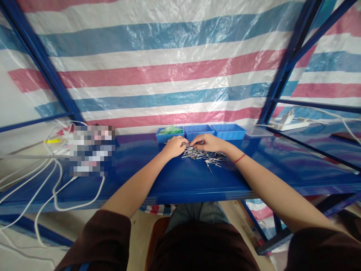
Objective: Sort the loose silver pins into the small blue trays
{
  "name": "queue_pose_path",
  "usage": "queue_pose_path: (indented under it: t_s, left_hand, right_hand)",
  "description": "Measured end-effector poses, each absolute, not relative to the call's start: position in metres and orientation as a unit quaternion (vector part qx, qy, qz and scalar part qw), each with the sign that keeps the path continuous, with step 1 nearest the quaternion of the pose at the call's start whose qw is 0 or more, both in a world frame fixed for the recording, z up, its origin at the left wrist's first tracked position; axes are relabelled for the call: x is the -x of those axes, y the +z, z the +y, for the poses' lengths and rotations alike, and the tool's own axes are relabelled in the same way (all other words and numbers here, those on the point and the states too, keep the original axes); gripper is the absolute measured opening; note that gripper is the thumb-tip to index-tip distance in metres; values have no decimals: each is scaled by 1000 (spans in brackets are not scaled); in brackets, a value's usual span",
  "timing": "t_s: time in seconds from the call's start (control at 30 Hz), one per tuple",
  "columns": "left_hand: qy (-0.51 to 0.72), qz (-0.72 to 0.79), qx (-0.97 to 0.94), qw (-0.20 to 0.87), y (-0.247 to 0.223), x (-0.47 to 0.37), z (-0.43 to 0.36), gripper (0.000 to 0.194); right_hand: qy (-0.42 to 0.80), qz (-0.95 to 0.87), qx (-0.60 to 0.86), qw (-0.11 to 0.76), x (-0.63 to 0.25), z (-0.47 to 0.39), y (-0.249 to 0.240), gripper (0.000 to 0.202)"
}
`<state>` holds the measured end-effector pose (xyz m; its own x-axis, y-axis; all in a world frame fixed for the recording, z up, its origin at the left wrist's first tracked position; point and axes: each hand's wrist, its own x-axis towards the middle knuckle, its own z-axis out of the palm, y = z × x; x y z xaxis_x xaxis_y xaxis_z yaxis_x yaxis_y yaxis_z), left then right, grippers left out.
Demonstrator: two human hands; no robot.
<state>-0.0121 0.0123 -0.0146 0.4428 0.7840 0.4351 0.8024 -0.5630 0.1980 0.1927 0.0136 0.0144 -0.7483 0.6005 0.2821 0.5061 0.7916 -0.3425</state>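
Note:
A loose pile of thin, silvery metal rods (194,153) lies on the blue tabletop (175,177), several of them spread toward the right and front. At the pile's left back edge is my left hand (174,146), its fingers curled with rod ends at the tips. My right hand (211,143) reaches over the back of the pile, thumb and fingers bent together around some rods. The two hands' fingertips nearly meet. How many rods each holds is too small to tell.
Behind the hands stand three blue bins: the left bin (169,137) holds green plastic packets, beside a middle bin (199,130) and a right bin (229,131). A clear lid (258,131) lies farther right. White cables (58,180) and a blurred-out item (91,152) occupy the left.

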Motion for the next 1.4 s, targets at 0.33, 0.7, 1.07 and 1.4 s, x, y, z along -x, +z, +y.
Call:
queue_pose_path:
  t_s: [0.33, 0.7, 1.07, 1.4]
  left_hand:
    - [-187, -457, 869, -20, -10, 8, 2, 31]
    - [-154, -446, 881, -22, -9, 7, 1, 30]
    - [-176, -400, 899, -41, -12, 3, 2, 30]
    - [-191, -387, 900, -59, -11, 4, 3, 21]
  right_hand:
    - [41, -946, 288, 140, -188, 14, 15, 33]
    - [50, -936, 337, 94, -192, 9, 19, 29]
    - [11, -918, 393, 56, -196, 10, 21, 25]
    - [17, -910, 411, 51, -203, 17, 20, 42]
